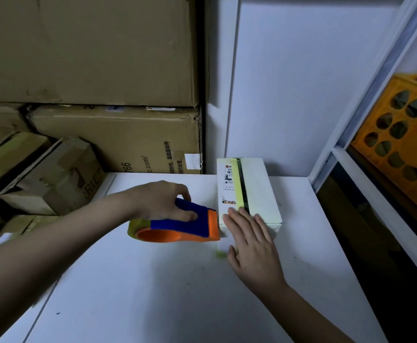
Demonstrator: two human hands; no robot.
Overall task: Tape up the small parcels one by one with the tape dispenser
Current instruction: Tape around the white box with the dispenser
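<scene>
Our left hand [162,201] grips the tape dispenser [177,225] just left of the parcel [248,189]. Our right hand [249,241] lies flat on its near end; its long axis runs near to far

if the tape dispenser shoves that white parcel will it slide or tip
The white parcel probably slides rather than tips: it lies flat and low on the smooth table. The right hand lying flat on its near end likely steadies it.

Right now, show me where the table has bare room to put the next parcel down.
Bare tabletop lies in front, between the two forearms, and right of the white parcel up to the table edge. The middle is crowded: the left hand grips the tape dispenser against the parcel's near end, where the right hand presses flat. Cardboard boxes border the left.
</scene>
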